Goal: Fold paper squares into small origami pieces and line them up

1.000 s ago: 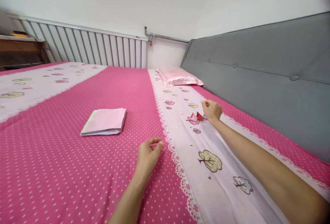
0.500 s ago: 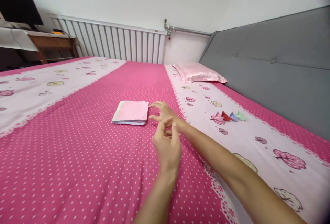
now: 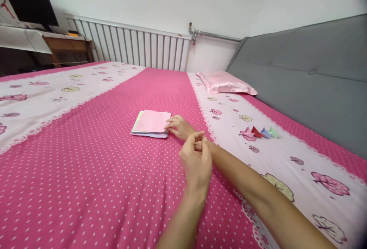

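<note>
A stack of square paper sheets (image 3: pixel 151 121) lies on the bed, with a pink sheet on top and green and bluish edges showing beneath. At the stack's right edge, my right hand (image 3: pixel 180 127) has its fingertips closed on the side of the top pink sheet. My left hand (image 3: pixel 196 159) hovers nearer to me, in front of my right wrist. Its fingers are curled inward with the thumb close by, and nothing shows in them. Several small folded paper pieces (image 3: pixel 259 132) in pink, red, blue and green stand in a row off to the right.
A pink dotted bedspread (image 3: pixel 100 172) with pale printed bands covers the bed. Toward the back right lies a pink satin pillow (image 3: pixel 228 83), beside a grey padded headboard (image 3: pixel 304 65). A white radiator (image 3: pixel 132 44) runs along the wall; a monitor (image 3: pixel 30 6) stands on a desk at left.
My right hand has moved onto the edge of the stack, and its spread fingers have closed together there. My left hand stays curled. The whole view has shifted slightly.
</note>
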The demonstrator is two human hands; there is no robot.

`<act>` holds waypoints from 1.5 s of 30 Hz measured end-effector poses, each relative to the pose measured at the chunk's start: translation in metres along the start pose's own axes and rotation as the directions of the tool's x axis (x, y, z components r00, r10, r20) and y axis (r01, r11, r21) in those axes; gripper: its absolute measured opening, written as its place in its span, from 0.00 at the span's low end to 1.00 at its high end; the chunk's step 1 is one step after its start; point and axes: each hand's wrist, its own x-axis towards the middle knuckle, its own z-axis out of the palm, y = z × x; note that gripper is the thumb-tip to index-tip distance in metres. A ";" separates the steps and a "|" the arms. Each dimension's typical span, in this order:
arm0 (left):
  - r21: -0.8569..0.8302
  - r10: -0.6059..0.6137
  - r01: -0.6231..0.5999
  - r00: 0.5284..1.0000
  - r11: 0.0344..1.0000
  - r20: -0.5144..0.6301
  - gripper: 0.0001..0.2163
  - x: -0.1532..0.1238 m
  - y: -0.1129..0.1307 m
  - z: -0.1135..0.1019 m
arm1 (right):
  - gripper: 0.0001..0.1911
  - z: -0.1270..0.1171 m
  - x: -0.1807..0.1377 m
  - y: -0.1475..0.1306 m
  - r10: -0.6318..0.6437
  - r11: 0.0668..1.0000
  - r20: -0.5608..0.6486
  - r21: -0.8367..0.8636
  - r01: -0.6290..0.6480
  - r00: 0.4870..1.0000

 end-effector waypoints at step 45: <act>0.717 -0.069 -0.645 0.729 0.262 0.681 0.24 0.007 -0.073 0.013 | 0.33 -0.034 -0.158 -0.028 0.617 0.786 0.085 -0.012 -0.618 0.783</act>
